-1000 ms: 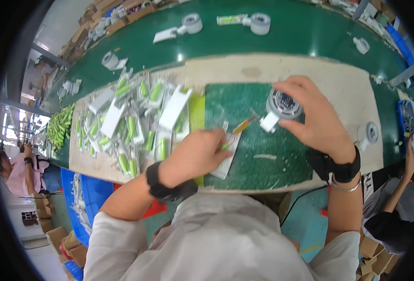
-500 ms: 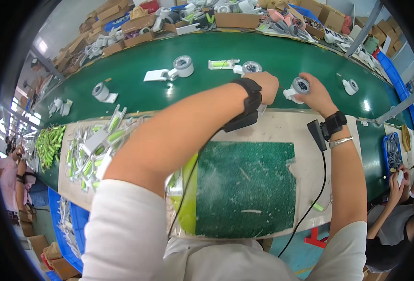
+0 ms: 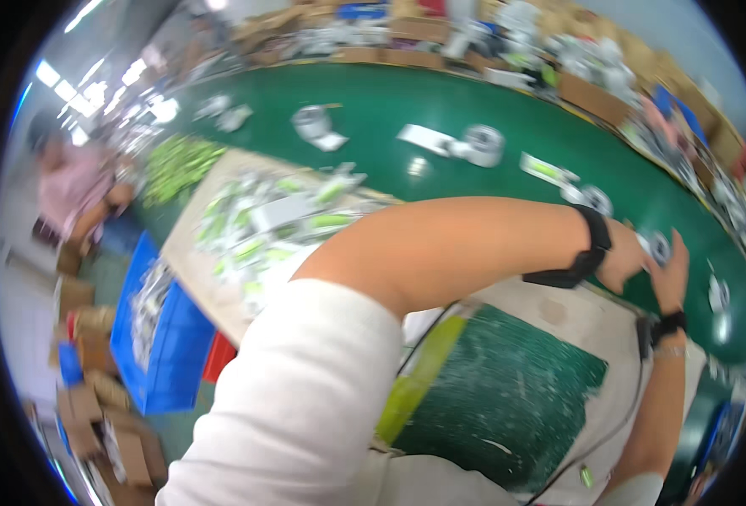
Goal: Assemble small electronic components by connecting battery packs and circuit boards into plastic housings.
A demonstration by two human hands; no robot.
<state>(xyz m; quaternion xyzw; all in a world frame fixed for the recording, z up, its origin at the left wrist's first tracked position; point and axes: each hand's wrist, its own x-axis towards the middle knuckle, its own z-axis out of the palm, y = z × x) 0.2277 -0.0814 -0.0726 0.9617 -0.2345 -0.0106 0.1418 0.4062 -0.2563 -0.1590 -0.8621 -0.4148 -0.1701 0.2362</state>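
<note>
My right hand is closed on a white round housing with a dark ringed face, above the green belt at the right. Close beside it is my left hand, its arm stretched across the workplace. The left fingers are turned away and blurred, so whether they grip the housing cannot be made out. Left of the hands on the belt lie a similar round-headed white piece and an opened white piece with a green cell. Another round-headed white piece with a flat handle sits farther left.
White parts and green cells are heaped on the board at my left. A green mat lies before me, crossed by a cable. A blue bin stands lower left; a person in pink sits beyond. Cartons line the far side.
The whole view has swung to the left and blurred, moving the scene rightward in the picture. My left hand has come right, close to the round housing at my right hand.
</note>
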